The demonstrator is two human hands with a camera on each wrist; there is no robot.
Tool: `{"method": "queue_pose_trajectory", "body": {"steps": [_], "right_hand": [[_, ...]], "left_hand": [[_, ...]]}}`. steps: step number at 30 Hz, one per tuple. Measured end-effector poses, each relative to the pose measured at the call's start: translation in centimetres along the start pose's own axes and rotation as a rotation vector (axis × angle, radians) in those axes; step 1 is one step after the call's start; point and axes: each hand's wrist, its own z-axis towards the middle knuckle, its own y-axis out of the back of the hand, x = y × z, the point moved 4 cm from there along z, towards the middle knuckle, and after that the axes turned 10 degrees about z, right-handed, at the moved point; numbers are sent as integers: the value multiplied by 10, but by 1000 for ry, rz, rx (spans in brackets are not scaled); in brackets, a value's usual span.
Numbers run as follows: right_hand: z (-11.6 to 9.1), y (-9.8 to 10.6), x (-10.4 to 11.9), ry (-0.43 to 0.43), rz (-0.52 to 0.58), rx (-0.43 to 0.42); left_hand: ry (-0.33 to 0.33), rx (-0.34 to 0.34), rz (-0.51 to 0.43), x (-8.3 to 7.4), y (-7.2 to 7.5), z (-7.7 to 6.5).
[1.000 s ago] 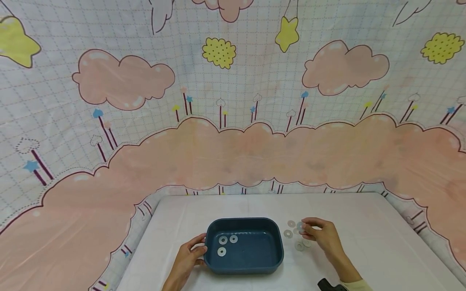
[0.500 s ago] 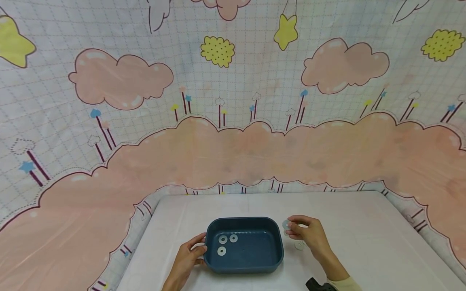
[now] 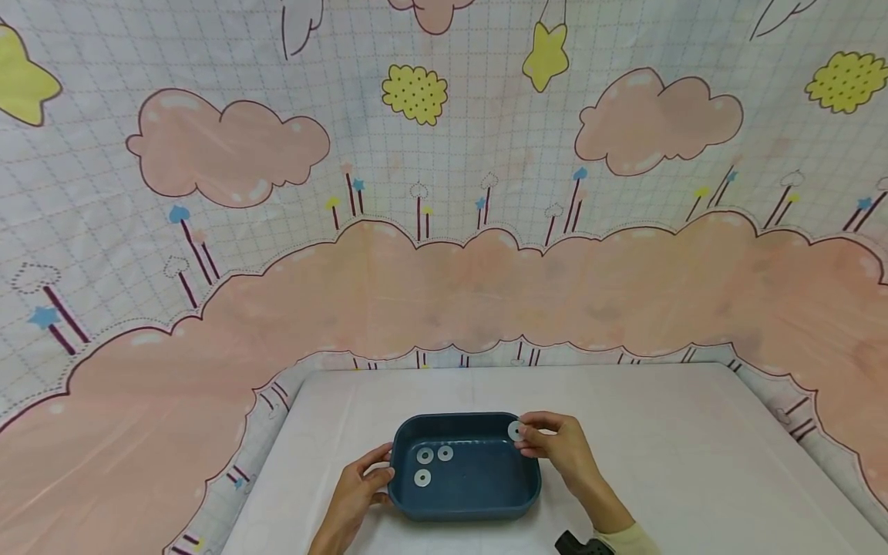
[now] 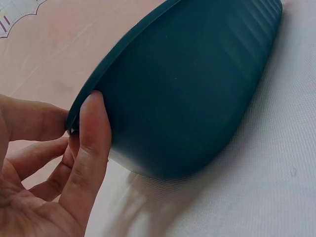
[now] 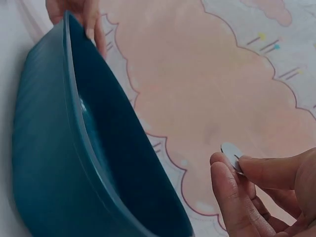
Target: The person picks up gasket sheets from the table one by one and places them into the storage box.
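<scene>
A dark blue rectangular bin point(image 3: 479, 493) stands on the white table, its left end gripped by my left hand point(image 3: 354, 489). In the left wrist view, the thumb and fingers point(image 4: 94, 143) pinch the bin's rim from either side. Three pale washers point(image 3: 425, 455) lie flat inside, toward the bin's left end. My right hand point(image 3: 565, 455) pinches another washer point(image 3: 514, 431) between thumb and fingers, over the bin's far right corner. The right wrist view has this washer point(image 5: 233, 155) tilted at the fingertips, above rim height. Loose washers seen earlier on the table are hidden by the right hand now.
The white table point(image 3: 666, 432) extends around the bin. Behind it hangs a cloth point(image 3: 486, 293) printed with clouds and stars. A black device point(image 3: 583, 543) sits at my right wrist, by a pale yellow sleeve point(image 3: 631, 539).
My right hand has moved left with a washer, from the loose washers beside the bin to the bin's right corner. The left hand and the bin stay in place.
</scene>
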Motion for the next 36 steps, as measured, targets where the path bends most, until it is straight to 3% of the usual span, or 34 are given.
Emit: {"method": "queue_pose_trajectory", "body": {"steps": [22, 36], "right_hand": [[5, -53, -11, -25, 99, 146], [11, -78, -25, -38, 75, 197]], "left_hand": [[-3, -6, 0, 0, -1, -1], [2, -21, -1, 1, -1, 1]]}}
